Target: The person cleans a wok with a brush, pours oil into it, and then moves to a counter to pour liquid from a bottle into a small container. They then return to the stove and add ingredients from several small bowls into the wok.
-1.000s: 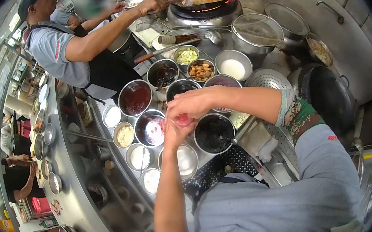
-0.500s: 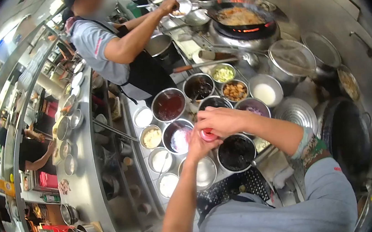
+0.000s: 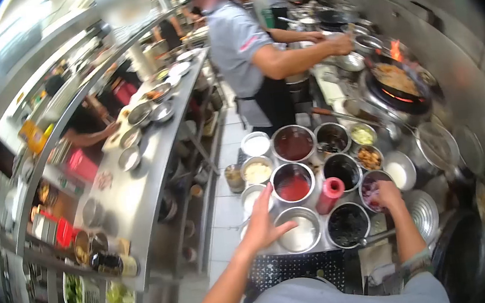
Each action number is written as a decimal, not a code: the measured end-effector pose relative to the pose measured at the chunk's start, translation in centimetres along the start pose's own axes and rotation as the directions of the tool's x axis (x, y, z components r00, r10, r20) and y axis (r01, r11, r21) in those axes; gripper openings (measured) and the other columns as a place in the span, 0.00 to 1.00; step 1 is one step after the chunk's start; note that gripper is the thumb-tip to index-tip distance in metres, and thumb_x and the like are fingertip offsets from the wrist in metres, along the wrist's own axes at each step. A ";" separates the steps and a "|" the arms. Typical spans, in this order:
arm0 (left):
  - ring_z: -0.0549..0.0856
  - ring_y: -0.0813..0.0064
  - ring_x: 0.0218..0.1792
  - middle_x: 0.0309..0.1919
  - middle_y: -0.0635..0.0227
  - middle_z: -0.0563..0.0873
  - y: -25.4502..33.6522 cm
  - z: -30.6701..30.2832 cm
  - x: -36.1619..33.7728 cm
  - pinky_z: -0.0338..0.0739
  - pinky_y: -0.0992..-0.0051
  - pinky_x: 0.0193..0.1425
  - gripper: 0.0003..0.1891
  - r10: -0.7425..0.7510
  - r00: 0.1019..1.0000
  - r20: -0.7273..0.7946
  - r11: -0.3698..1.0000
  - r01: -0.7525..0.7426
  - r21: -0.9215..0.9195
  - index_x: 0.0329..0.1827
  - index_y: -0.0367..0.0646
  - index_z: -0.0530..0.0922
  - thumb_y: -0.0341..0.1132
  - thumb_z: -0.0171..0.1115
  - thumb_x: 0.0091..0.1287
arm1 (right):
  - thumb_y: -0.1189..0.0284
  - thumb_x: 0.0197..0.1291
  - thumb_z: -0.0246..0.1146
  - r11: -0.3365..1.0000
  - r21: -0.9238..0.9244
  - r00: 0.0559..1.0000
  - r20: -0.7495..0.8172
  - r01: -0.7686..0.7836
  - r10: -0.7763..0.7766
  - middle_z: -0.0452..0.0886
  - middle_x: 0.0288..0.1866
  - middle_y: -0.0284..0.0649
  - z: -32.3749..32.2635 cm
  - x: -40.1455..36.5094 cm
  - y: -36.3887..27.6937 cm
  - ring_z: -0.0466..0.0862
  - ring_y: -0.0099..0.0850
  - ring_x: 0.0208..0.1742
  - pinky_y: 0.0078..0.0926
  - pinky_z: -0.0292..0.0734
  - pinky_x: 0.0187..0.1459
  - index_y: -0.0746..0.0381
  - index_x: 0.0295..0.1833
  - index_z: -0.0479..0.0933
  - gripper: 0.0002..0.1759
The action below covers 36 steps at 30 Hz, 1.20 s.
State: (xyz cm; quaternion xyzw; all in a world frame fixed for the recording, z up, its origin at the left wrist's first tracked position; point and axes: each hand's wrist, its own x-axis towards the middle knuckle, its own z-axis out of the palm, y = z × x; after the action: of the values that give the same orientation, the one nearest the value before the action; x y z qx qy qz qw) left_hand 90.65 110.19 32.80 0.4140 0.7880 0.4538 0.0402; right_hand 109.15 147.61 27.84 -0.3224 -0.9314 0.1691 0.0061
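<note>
My left hand (image 3: pixel 261 226) is open, fingers spread and thumb out, holding nothing. It hovers beside a steel bowl of white powder or liquid (image 3: pixel 299 232). My right hand (image 3: pixel 388 194) reaches down into the bowl of chopped purple onion (image 3: pixel 371 190). Its fingers are curled together at the near rim, and I cannot tell what they hold. Between the hands a red plastic bottle (image 3: pixel 328 197) stands among the bowls with a round pink top. Behind it lie a bowl of red sauce (image 3: pixel 292 184) and a bowl of dark sauce (image 3: pixel 343 170).
A ladle handle crosses a bowl of black contents (image 3: pixel 348 225). Fried pieces (image 3: pixel 369 158) and chopped greens (image 3: pixel 362 135) fill bowls farther back. Flames rise around a wok (image 3: pixel 396 80) on the right. A co-worker (image 3: pixel 246 49) stands ahead. A steel counter (image 3: pixel 141 205) runs along the left.
My hands have parted from the red bottle, which now stands alone. The left moved left and opened; the right went to the onion bowl. The view has swung left.
</note>
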 end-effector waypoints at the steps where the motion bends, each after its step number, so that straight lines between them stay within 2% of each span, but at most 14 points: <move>1: 0.67 0.48 0.70 0.70 0.45 0.65 -0.7 -2.6 -2.0 0.61 0.58 0.74 0.57 0.000 0.999 -0.051 0.999 0.002 0.044 0.76 0.37 0.53 0.47 0.80 0.48 | 0.63 0.42 0.75 0.996 0.056 0.996 -0.053 -0.070 0.073 0.84 0.34 0.52 -2.0 -0.9 -2.3 0.85 0.49 0.40 0.41 0.79 0.43 0.63 0.39 0.82 0.20; 3: 0.69 0.50 0.69 0.68 0.47 0.69 -2.1 -7.6 -6.6 0.63 0.59 0.73 0.51 -0.091 0.979 -0.184 0.990 0.109 0.092 0.74 0.37 0.58 0.45 0.79 0.51 | 0.68 0.49 0.73 0.969 0.233 0.973 -0.228 0.086 -0.031 0.85 0.35 0.49 -5.0 -2.8 -7.4 0.86 0.42 0.38 0.36 0.78 0.41 0.67 0.44 0.80 0.18; 5: 0.69 0.51 0.69 0.66 0.48 0.72 -3.0 -12.2 -11.5 0.64 0.60 0.72 0.47 -0.192 0.920 -0.342 0.957 0.252 0.141 0.73 0.37 0.61 0.44 0.78 0.52 | 0.73 0.55 0.69 0.838 0.476 0.957 -0.234 0.265 -0.169 0.83 0.37 0.41 -7.1 -5.1 -15.0 0.82 0.25 0.34 0.24 0.76 0.37 0.66 0.50 0.78 0.17; 7: 0.73 0.53 0.66 0.61 0.51 0.77 -3.5 -16.8 -15.9 0.66 0.62 0.70 0.39 -0.273 0.784 -0.558 0.915 0.390 0.101 0.68 0.37 0.69 0.41 0.76 0.55 | 0.79 0.59 0.64 0.603 0.714 0.924 -0.173 0.357 -0.342 0.83 0.38 0.39 -6.2 -7.5 -23.3 0.81 0.23 0.38 0.21 0.77 0.41 0.67 0.50 0.78 0.13; 12: 0.78 0.57 0.60 0.57 0.53 0.79 -5.6 -27.1 -25.6 0.70 0.66 0.65 0.30 -0.208 0.434 -0.877 0.831 0.551 0.076 0.63 0.38 0.72 0.38 0.72 0.59 | 0.75 0.60 0.67 0.394 0.760 0.508 0.098 0.517 -0.856 0.83 0.46 0.39 4.5 -11.0 -44.0 0.83 0.24 0.45 0.21 0.78 0.45 0.66 0.53 0.77 0.16; 13: 0.78 0.58 0.60 0.57 0.53 0.79 -6.2 -28.8 -27.2 0.69 0.66 0.65 0.29 -0.226 0.359 -0.906 0.828 0.560 0.016 0.63 0.38 0.73 0.38 0.71 0.60 | 0.68 0.58 0.69 0.381 0.838 0.471 0.174 0.391 -0.865 0.83 0.45 0.41 8.0 -11.7 -47.9 0.84 0.27 0.43 0.23 0.80 0.43 0.67 0.52 0.78 0.19; 16: 0.74 0.63 0.65 0.60 0.55 0.77 -8.5 -33.0 -30.7 0.65 0.65 0.69 0.28 -0.306 0.210 -0.929 0.797 0.590 -0.130 0.65 0.37 0.71 0.36 0.68 0.63 | 0.67 0.59 0.70 0.313 0.849 0.343 0.169 0.426 -0.924 0.83 0.46 0.42 14.8 -14.9 -59.3 0.84 0.28 0.43 0.24 0.80 0.44 0.67 0.54 0.78 0.21; 21: 0.76 0.63 0.62 0.62 0.53 0.77 -13.7 -38.7 -32.3 0.67 0.67 0.66 0.28 -0.302 0.247 -0.921 0.836 0.532 -0.131 0.66 0.37 0.70 0.41 0.66 0.66 | 0.62 0.60 0.69 0.279 0.855 0.306 0.150 0.438 -0.940 0.84 0.45 0.42 23.6 -19.8 -70.7 0.83 0.28 0.42 0.26 0.79 0.46 0.68 0.54 0.77 0.23; 24: 0.76 0.64 0.62 0.62 0.55 0.77 -15.8 -42.7 -30.5 0.67 0.67 0.67 0.26 -0.249 0.386 -0.888 0.932 0.345 -0.111 0.66 0.36 0.70 0.41 0.62 0.69 | 0.58 0.60 0.68 0.354 0.833 0.295 0.242 0.425 -0.924 0.85 0.42 0.45 23.6 -23.4 -73.2 0.84 0.33 0.41 0.30 0.79 0.45 0.68 0.52 0.78 0.25; 27: 0.80 0.73 0.55 0.52 0.62 0.84 -18.0 -46.6 -28.7 0.70 0.71 0.63 0.17 -0.424 0.633 -0.647 0.889 0.156 -0.430 0.57 0.35 0.77 0.38 0.56 0.73 | 0.55 0.60 0.68 0.429 0.851 0.359 0.315 0.301 -0.878 0.86 0.38 0.46 24.4 -25.3 -73.6 0.84 0.34 0.38 0.32 0.77 0.43 0.67 0.49 0.80 0.25; 29: 0.81 0.79 0.41 0.37 0.68 0.84 -18.9 -46.9 -28.8 0.74 0.77 0.49 0.11 -0.489 0.648 -0.585 0.872 0.332 -0.361 0.40 0.36 0.80 0.37 0.57 0.72 | 0.55 0.59 0.69 0.398 0.894 0.444 0.277 0.207 -0.852 0.86 0.35 0.44 25.7 -24.8 -73.4 0.84 0.31 0.35 0.31 0.77 0.41 0.66 0.48 0.81 0.24; 31: 0.78 0.81 0.34 0.30 0.72 0.80 -17.9 -46.3 -29.1 0.73 0.78 0.40 0.12 -0.461 0.657 -0.597 0.877 0.439 -0.194 0.33 0.37 0.78 0.37 0.58 0.72 | 0.54 0.59 0.69 0.218 0.972 0.463 0.231 -0.083 -0.856 0.84 0.29 0.38 27.2 -24.2 -72.7 0.80 0.24 0.31 0.27 0.75 0.37 0.64 0.44 0.82 0.22; 35: 0.75 0.83 0.31 0.28 0.72 0.79 -14.8 -44.0 -29.0 0.70 0.78 0.35 0.13 -0.399 0.677 -0.619 0.888 0.453 -0.077 0.30 0.38 0.76 0.37 0.58 0.71 | 0.59 0.59 0.71 0.300 0.954 0.533 0.242 0.023 -0.811 0.80 0.24 0.32 23.6 -22.6 -69.4 0.76 0.18 0.28 0.23 0.71 0.32 0.64 0.43 0.83 0.18; 36: 0.75 0.82 0.31 0.28 0.72 0.79 -14.4 -43.3 -29.1 0.70 0.77 0.36 0.12 -0.393 0.725 -0.565 0.918 0.348 -0.192 0.31 0.39 0.76 0.37 0.62 0.69 | 0.61 0.59 0.71 0.315 0.949 0.501 0.269 0.009 -0.823 0.80 0.25 0.32 22.1 -22.0 -67.5 0.76 0.18 0.28 0.22 0.71 0.32 0.64 0.43 0.83 0.16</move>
State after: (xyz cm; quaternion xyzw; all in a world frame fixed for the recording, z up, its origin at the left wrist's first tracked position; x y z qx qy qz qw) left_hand 81.80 57.07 38.19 0.0837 0.8100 0.5712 -0.1031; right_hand 83.51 77.83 30.71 0.1196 -0.6676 0.7176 -0.1582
